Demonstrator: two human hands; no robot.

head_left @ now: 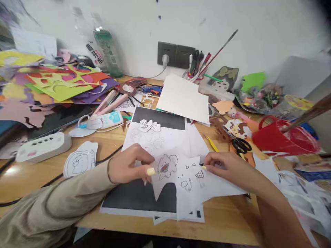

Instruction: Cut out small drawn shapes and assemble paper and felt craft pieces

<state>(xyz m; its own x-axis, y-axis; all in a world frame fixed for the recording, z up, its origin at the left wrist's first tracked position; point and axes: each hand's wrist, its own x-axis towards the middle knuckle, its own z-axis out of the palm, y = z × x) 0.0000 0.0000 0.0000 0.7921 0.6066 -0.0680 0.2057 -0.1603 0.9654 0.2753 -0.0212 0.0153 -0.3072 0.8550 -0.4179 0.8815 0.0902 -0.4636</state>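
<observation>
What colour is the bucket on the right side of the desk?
Red: the bucket and its handle, seen in the head view, right of the black scissors.

A craft desk in a home or studio room is shown: a wooden table (227,220) set against a white wall is crowded with cut coloured paper (59,82), scissors (240,144), a cup of brushes and pens (199,67) and drawn paper cut-outs (80,162).

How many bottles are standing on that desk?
2. Both stand at the back left against the wall: a green-capped bottle and a clear bottle just left of it, blurred. Others may be hidden behind the coloured paper.
</observation>
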